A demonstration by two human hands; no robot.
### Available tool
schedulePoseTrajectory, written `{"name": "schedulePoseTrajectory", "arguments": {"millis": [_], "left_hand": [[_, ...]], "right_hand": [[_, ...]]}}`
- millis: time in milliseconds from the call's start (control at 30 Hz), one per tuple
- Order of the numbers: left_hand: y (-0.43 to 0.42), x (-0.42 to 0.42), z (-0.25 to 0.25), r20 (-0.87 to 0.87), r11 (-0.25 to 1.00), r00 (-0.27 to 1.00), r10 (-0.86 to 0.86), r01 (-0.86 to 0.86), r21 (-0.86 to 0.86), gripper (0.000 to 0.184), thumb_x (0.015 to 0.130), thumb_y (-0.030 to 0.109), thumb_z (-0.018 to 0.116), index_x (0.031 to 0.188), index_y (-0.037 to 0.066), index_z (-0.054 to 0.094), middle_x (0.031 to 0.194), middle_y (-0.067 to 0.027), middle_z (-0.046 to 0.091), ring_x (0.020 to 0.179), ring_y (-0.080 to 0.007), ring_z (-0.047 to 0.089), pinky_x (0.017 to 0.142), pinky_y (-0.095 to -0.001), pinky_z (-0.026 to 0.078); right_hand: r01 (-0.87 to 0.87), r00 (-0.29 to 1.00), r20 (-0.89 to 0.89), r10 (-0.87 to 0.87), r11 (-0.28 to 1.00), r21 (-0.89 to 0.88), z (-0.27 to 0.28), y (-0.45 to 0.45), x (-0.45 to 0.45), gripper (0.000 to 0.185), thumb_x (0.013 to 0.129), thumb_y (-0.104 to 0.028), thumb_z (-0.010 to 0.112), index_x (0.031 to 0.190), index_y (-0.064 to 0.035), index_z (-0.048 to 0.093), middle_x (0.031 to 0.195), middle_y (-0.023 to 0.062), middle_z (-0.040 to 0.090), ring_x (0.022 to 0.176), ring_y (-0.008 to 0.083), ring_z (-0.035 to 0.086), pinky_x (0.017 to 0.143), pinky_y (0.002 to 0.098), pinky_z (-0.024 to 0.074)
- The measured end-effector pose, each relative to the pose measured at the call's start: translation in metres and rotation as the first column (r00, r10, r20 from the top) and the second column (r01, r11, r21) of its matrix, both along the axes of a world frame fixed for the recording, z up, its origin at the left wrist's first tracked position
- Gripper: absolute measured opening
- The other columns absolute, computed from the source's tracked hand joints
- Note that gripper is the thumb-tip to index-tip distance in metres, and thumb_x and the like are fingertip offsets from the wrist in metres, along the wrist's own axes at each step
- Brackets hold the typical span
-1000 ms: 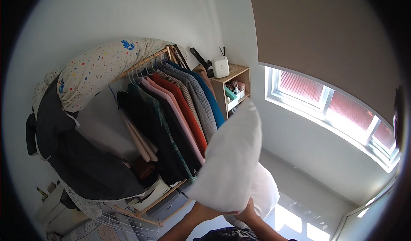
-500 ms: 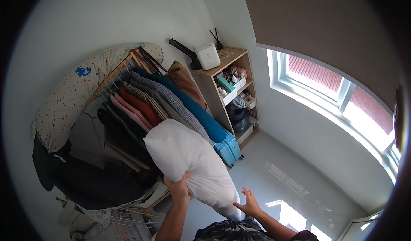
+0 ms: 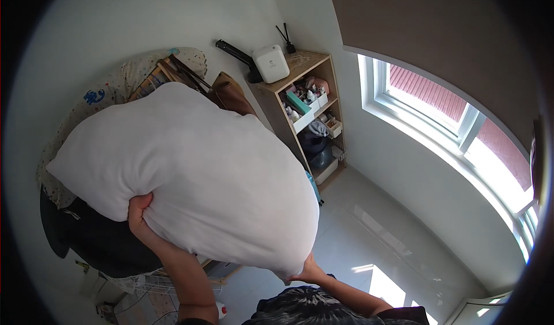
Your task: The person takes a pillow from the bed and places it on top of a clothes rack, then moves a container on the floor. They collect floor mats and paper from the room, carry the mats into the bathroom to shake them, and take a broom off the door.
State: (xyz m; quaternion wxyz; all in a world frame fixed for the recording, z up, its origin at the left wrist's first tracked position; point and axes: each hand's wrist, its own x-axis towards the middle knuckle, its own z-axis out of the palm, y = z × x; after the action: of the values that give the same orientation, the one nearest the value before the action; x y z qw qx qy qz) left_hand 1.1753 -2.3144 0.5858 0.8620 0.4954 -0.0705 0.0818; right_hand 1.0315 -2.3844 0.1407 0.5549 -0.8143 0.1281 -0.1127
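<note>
A large white pillow [image 3: 213, 169] stretches across the middle of the head view, held up in front of me. My left hand [image 3: 140, 208] grips its lower edge toward the left, and the cloth bunches around the fingers. At the pillow's lower right corner, my right hand [image 3: 309, 272] is closed on the fabric; its fingers are partly hidden. Behind the pillow, most of the clothes rack is covered. A spotted cloth cover [image 3: 86, 103] and dark garments [image 3: 109, 244] show past its left side.
A wooden shelf unit [image 3: 294, 74] stands against the wall, with a white box-shaped device [image 3: 270, 64] on top. Brown bags [image 3: 229, 91] hang beside it. On the right is a window [image 3: 427, 103] under a brown blind [image 3: 438, 31]. Pale floor tiles [image 3: 375, 227] lie below.
The pillow has been raised and turned broadside, now covering the hanging clothes. My left hand moved left and up with it. My right hand, open and apart before, has taken hold of its corner.
</note>
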Motion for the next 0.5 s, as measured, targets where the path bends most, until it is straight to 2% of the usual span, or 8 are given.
{"name": "schedulePoseTrajectory", "arguments": {"millis": [100,167,233,300,333,433,467,500], "left_hand": [[0.009,0.015,0.013,0.062,0.998,0.998,-0.011,0.015,-0.058,0.031,0.072,0.014,0.056,0.094,-0.006,0.063,0.097,-0.0131,0.063,0.087,-0.0243,0.062,0.081,-0.0303,0.050],[0.006,0.014,0.023,0.107,0.996,0.994,-0.008,0.018,-0.086,0.030,0.072,0.014,0.056,0.093,-0.006,0.063,0.096,-0.0135,0.063,0.086,-0.0243,0.062,0.081,-0.0300,0.050],[0.001,0.008,0.036,0.367,0.992,0.923,0.114,-0.124,0.006,0.030,0.073,0.014,0.057,0.093,-0.008,0.063,0.097,-0.0151,0.063,0.086,-0.0249,0.063,0.080,-0.0312,0.051],[-0.003,0.004,0.065,0.349,0.997,0.936,0.037,-0.013,-0.071,0.024,0.074,0.011,0.056,0.089,-0.007,0.064,0.091,-0.0150,0.064,0.081,-0.0239,0.064,0.078,-0.0315,0.053],[-0.004,0.005,0.080,0.341,0.984,0.939,-0.037,0.093,-0.150,0.020,0.075,0.008,0.055,0.085,-0.006,0.065,0.086,-0.0150,0.064,0.075,-0.0228,0.065,0.077,-0.0317,0.055],[-0.008,0.007,0.126,0.429,0.975,0.899,-0.083,0.161,-0.150,0.017,0.074,0.008,0.057,0.083,-0.006,0.063,0.084,-0.0143,0.063,0.076,-0.0241,0.064,0.075,-0.0310,0.054],[-0.014,0.006,0.142,0.514,0.965,0.854,-0.079,0.195,-0.177,0.018,0.074,0.008,0.057,0.083,-0.007,0.063,0.083,-0.0148,0.062,0.077,-0.0259,0.063,0.074,-0.0318,0.053],[-0.018,0.003,0.156,0.543,0.956,0.838,-0.059,0.204,-0.211,0.014,0.073,0.008,0.060,0.076,-0.005,0.062,0.079,-0.0139,0.062,0.072,-0.0250,0.063,0.072,-0.0304,0.053]], "right_hand": [[0.164,0.969,0.134,-0.209,0.945,0.283,-0.005,0.015,0.047,0.110,0.064,-0.035,0.085,0.141,0.0001,0.016,0.135,0.0236,0.036,0.126,0.0354,0.042,0.102,0.0431,0.0393],[0.333,0.934,-0.029,-0.357,0.833,0.441,0.011,0.014,0.077,0.070,0.079,-0.027,0.074,0.129,0.0029,0.035,0.116,0.0197,0.056,0.099,0.0282,0.061,0.083,0.0366,0.0508],[0.263,0.951,-0.068,-0.302,0.672,0.692,0.005,-0.005,0.121,0.027,0.091,-0.018,0.058,0.109,0.0014,0.053,0.090,0.0118,0.063,0.078,0.0176,0.062,0.067,0.0282,0.0505],[0.299,0.889,0.061,-0.453,0.677,0.673,0.039,-0.037,0.143,0.027,0.099,-0.017,0.037,0.099,0.0011,0.058,0.079,0.0067,0.063,0.066,0.0125,0.057,0.061,0.0268,0.0460],[0.263,0.839,0.104,-0.534,0.565,0.782,0.086,-0.051,0.144,0.026,0.100,-0.016,0.037,0.100,0.0010,0.057,0.085,0.0055,0.063,0.073,0.0108,0.057,0.067,0.0253,0.0460],[0.047,0.769,0.437,-0.466,0.724,0.689,0.125,-0.067,0.157,0.034,0.099,-0.014,0.046,0.129,0.0014,0.038,0.130,0.0097,0.048,0.119,0.0165,0.045,0.101,0.0307,0.0356],[0.170,0.808,0.366,-0.461,0.779,0.604,0.149,-0.061,0.146,0.058,0.091,-0.013,0.059,0.137,-0.0008,0.025,0.145,0.0143,0.030,0.134,0.0234,0.030,0.108,0.0391,0.0283],[0.336,0.760,0.476,-0.442,0.895,0.295,0.185,-0.058,0.131,0.088,0.080,-0.018,0.072,0.144,-0.0029,0.014,0.152,0.0194,0.013,0.142,0.0312,0.012,0.111,0.0492,0.0203]]}}
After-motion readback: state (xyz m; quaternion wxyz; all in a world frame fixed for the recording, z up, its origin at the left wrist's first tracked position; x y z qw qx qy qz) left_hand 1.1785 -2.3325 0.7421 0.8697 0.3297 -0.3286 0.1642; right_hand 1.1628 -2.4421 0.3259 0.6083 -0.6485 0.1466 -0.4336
